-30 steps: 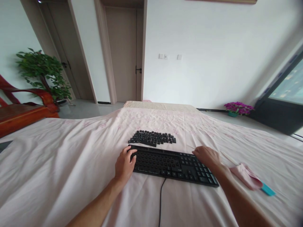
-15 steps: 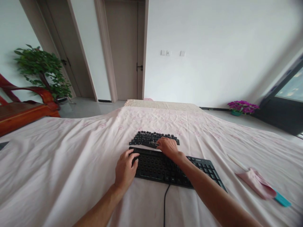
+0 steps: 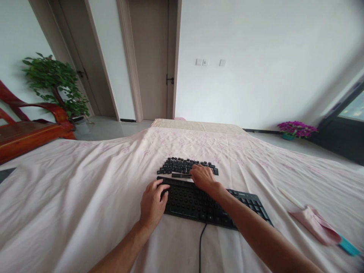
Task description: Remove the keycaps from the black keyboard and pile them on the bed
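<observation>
A black keyboard lies on the pink-patterned cloth, with its cable running toward me. Many keycaps are off its left and middle part; its right-hand keys are in place. My left hand holds the keyboard's left end, thumb and fingers bent over the corner. Beyond the keyboard, loose black keycaps lie in rows. My right hand reaches across to the near edge of these rows, fingers closed on the right end of a long space bar keycap. The fingertips are partly hidden.
To the right lie a pink cloth, a thin white stick and a blue-handled item. A dark flat object shows at the left edge. Further off are a wooden chair, a green plant and purple flowers.
The space bar keycap has turned and come slightly toward the keyboard, apart from the keycap rows, with my right hand at it. My left hand stays on the keyboard. The view has shifted slightly.
</observation>
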The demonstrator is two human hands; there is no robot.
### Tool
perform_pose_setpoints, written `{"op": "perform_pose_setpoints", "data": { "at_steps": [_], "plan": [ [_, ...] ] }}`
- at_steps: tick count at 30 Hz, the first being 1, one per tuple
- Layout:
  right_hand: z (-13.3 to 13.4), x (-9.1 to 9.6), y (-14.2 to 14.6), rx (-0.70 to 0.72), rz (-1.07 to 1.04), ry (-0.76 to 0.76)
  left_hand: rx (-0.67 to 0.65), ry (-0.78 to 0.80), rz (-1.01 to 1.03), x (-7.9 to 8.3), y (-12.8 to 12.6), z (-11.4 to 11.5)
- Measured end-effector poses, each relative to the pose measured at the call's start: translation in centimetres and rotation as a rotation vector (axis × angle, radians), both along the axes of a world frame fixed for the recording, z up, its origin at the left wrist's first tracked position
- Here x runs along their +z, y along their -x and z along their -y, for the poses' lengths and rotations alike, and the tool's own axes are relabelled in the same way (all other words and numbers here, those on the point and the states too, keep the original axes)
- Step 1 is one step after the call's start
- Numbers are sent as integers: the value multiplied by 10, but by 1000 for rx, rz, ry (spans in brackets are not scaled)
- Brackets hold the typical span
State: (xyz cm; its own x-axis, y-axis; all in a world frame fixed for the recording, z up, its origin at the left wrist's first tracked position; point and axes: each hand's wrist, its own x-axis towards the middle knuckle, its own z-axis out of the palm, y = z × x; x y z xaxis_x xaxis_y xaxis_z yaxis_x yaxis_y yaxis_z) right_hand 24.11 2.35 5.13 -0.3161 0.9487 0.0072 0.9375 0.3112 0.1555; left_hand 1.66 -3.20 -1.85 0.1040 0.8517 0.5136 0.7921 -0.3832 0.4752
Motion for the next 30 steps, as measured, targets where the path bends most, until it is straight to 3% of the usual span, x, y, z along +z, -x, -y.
{"op": "perform_pose_setpoints", "data": {
  "at_steps": [21, 26, 30],
  "plan": [
    [-4, -3, 9, -52, -22, -49, -3, 20, -5, 2, 0, 0],
    [10, 13, 2, -127, -239, -129, 1, 29, -20, 5, 0, 3],
    [36, 32, -10, 7, -551, -169, 11, -11, -58, 9, -2, 7]
  ]
}}
